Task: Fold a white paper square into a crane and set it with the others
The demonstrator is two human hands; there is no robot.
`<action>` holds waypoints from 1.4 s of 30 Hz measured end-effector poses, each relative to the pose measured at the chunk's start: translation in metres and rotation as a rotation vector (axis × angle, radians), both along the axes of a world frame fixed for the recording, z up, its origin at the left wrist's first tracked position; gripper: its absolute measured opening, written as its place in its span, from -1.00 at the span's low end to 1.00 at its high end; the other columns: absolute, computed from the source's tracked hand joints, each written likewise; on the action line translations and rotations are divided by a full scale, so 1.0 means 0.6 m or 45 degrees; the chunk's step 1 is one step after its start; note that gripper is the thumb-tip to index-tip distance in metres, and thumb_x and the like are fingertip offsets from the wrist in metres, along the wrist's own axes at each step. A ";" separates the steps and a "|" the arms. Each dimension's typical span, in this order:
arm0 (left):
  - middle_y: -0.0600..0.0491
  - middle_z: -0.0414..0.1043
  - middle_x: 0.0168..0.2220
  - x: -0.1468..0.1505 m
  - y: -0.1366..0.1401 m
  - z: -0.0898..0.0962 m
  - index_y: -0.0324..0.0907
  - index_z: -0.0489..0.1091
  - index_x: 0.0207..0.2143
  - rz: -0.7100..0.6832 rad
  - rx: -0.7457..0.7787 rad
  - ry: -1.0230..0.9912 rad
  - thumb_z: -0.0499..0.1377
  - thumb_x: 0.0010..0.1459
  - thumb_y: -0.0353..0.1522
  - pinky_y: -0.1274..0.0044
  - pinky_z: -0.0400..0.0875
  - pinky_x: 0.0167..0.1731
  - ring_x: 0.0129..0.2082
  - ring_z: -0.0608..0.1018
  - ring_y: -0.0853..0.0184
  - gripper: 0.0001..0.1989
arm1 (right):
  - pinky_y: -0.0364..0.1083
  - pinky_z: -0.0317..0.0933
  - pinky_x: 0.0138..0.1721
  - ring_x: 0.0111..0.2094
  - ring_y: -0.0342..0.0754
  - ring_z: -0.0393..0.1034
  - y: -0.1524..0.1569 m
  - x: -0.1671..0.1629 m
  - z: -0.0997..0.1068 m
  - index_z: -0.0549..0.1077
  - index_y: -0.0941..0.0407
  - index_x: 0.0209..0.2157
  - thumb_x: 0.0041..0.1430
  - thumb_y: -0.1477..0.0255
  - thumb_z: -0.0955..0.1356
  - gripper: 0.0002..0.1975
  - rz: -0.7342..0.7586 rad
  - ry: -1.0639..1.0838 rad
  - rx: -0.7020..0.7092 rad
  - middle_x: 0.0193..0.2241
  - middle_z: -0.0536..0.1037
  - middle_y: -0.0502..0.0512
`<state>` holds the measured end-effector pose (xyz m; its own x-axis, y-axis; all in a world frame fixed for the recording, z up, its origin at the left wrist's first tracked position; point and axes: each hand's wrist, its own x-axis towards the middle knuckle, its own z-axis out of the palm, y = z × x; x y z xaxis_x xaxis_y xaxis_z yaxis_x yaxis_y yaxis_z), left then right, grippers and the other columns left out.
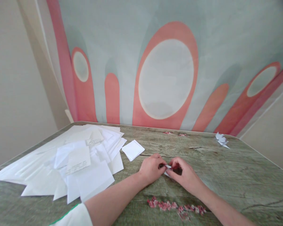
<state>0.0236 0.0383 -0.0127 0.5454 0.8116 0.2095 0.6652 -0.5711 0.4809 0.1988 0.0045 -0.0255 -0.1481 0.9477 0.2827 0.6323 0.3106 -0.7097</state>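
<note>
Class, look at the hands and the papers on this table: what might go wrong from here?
1. The small white paper, held at the fingertips of the left hand and right hand, might tear or crease badly.
2. The left sleeve appears close to the loose sheets, so it could drag some.

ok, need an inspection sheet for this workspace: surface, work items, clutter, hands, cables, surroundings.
Surface: wood-grain tabletop, pink flower print.
Work items: small white paper between both hands; small square paper stack beyond the left hand; folded paper piece at far right.
Clutter: overlapping white sheets spread across the left side.
Hands: left and right both bare, fingers pinching the small white paper.
Cables: nothing seen.
Surroundings: red-and-grey patterned backdrop behind the tabletop.
</note>
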 end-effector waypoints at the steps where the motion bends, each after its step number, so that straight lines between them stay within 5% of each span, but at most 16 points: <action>1: 0.10 0.41 -0.31 0.000 0.001 -0.001 -0.06 0.47 -0.30 -0.008 0.000 -0.005 0.12 0.05 -0.38 0.62 0.32 -0.35 -0.33 0.45 0.37 -0.82 | -0.13 0.20 -0.41 -0.46 -0.11 0.30 -0.002 -0.002 0.001 0.27 0.09 -0.43 -0.02 0.31 0.36 -0.81 -0.023 0.018 -0.012 -0.48 0.41 -0.02; 20: 0.11 0.43 -0.36 -0.001 0.005 -0.006 -0.05 0.50 -0.35 -0.021 0.021 -0.078 0.11 0.05 -0.38 0.61 0.32 -0.35 -0.36 0.45 0.37 -0.83 | -0.08 0.24 -0.29 -0.34 -0.03 0.38 -0.002 -0.011 -0.002 0.41 0.05 -0.34 0.19 0.43 0.23 -0.87 0.038 -0.221 0.270 -0.35 0.45 0.06; 42: 0.12 0.44 -0.36 -0.002 0.010 -0.011 -0.02 0.51 -0.31 -0.008 -0.041 -0.134 0.12 0.05 -0.36 0.62 0.31 -0.35 -0.35 0.45 0.36 -0.81 | -0.12 0.24 -0.33 -0.40 -0.09 0.36 -0.004 -0.012 -0.008 0.41 0.11 -0.40 0.17 0.42 0.25 -0.87 -0.002 -0.153 0.321 -0.42 0.44 0.05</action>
<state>0.0227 0.0441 -0.0195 0.5266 0.8157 0.2393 0.6069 -0.5579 0.5661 0.1914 0.0024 -0.0303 -0.1933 0.8499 0.4903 0.7081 0.4667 -0.5298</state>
